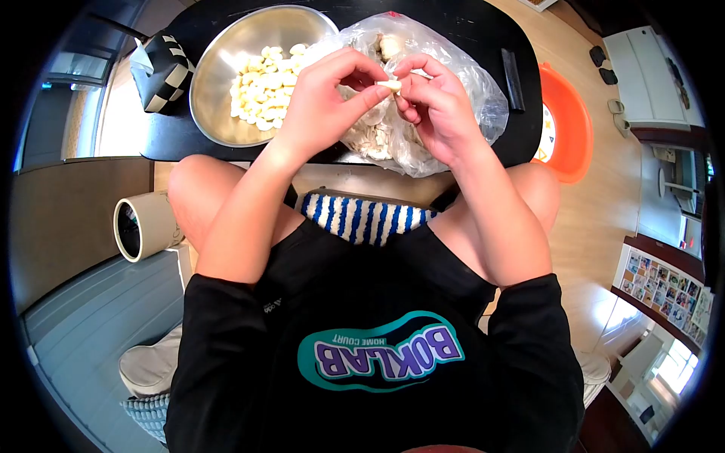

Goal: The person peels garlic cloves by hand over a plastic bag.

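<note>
Between both hands, over the edge of a clear plastic bag, is a pale garlic clove (390,85). My left hand (332,97) is closed, pinching the clove's left end between thumb and forefinger. The fingers of my right hand (439,106) are closed on its other end. Under the hands lies the clear plastic bag (464,72), holding whole garlic bulbs (391,47) and papery garlic skins (371,142). Left of it, a wide steel bowl (215,75) holds a heap of peeled garlic cloves (263,92), partly hidden by my left hand.
The bowl and bag stand on a black table (483,21). A dark strip-like object (512,79) lies near its right edge. At the left is a checkered tissue box (165,72). An orange tub (570,124) sits beyond the table's right side. A cream cylindrical bin (155,224) is at lower left.
</note>
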The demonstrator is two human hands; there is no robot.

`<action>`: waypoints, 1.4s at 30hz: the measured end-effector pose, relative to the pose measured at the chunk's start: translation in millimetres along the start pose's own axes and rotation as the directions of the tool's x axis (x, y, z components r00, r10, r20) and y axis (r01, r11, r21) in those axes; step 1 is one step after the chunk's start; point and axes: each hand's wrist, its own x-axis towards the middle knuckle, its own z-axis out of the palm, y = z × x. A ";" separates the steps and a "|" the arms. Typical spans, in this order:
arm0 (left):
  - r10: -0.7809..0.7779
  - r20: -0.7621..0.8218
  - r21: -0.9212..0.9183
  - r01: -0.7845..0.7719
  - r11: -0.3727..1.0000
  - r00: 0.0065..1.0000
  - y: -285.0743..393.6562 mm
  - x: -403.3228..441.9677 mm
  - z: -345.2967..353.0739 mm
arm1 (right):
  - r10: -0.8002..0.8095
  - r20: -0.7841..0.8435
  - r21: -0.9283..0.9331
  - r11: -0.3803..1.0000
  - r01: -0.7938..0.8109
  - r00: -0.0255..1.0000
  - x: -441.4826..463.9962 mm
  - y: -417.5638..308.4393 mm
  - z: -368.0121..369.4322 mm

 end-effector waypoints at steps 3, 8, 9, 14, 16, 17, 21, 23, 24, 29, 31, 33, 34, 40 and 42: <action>-0.047 0.002 -0.061 0.047 0.997 0.999 -4.4 -0.9 0.6 | 0.014 -0.017 0.002 1.000 -0.014 1.000 0.1 0.6 0.1; -0.085 0.000 -0.069 0.085 0.994 0.996 -3.1 -1.0 0.5 | 0.043 0.010 0.004 0.999 -0.043 0.999 0.8 -0.4 -2.3; -0.101 -0.002 -0.078 0.101 0.992 0.995 -3.0 -1.2 0.8 | 0.043 0.010 0.004 0.999 -0.043 0.999 0.7 -0.4 -2.3; -0.140 -0.008 -0.100 0.138 0.985 0.990 -2.7 -1.7 0.9 | 0.059 0.000 0.008 0.998 -0.059 0.998 -0.2 -0.9 -0.5; -0.148 -0.003 -0.103 0.147 0.984 0.989 -1.4 -1.7 0.3 | 0.063 0.001 0.005 0.998 -0.063 0.998 -0.4 -1.4 -0.3; -0.148 -0.004 -0.103 0.147 0.984 0.989 -1.2 -1.5 0.2 | 0.067 0.002 0.003 0.998 -0.067 0.998 -0.4 -1.5 -0.1; -0.166 -0.008 -0.087 0.165 0.982 0.986 -0.7 -1.7 -0.1 | 0.074 -0.001 -0.001 0.997 -0.074 0.997 -0.5 -1.6 1.0; -0.175 -0.008 -0.089 0.174 0.981 0.984 -0.8 -1.9 -0.3 | 0.089 -0.008 0.009 0.996 -0.089 0.996 -0.7 -1.8 1.5; -0.184 -0.008 -0.087 0.183 0.979 0.983 -1.0 -1.8 -0.4 | 0.089 -0.008 0.008 0.996 -0.089 0.996 -0.8 -1.9 1.7; -0.228 -0.006 -0.115 0.225 0.967 0.974 -4.7 -1.8 -1.1 | 0.097 0.017 0.013 0.995 -0.097 0.995 -1.3 -2.4 2.1; -0.235 -0.002 -0.153 0.232 0.961 0.972 -7.5 -2.0 -1.4 | 0.096 0.025 0.009 0.995 -0.097 0.995 -1.7 -3.0 2.6; -0.235 0.004 -0.157 0.233 0.960 0.972 -7.2 -1.6 -2.7 | 0.096 0.031 0.005 0.995 -0.096 0.995 -2.1 -3.9 3.8; -0.235 0.011 -0.161 0.234 0.959 0.972 -7.1 -1.3 -3.0 | 0.103 0.029 -0.014 0.995 -0.102 0.994 -2.2 -4.4 5.0; -0.245 0.013 -0.247 0.241 0.939 0.969 -9.1 -0.8 -3.2 | 0.096 0.065 -0.047 0.995 -0.093 0.993 -2.2 -3.2 3.9; -0.247 0.015 -0.246 0.243 0.938 0.969 -8.9 -0.6 -3.7 | 0.092 0.081 -0.053 0.995 -0.088 0.992 -1.9 -2.5 3.2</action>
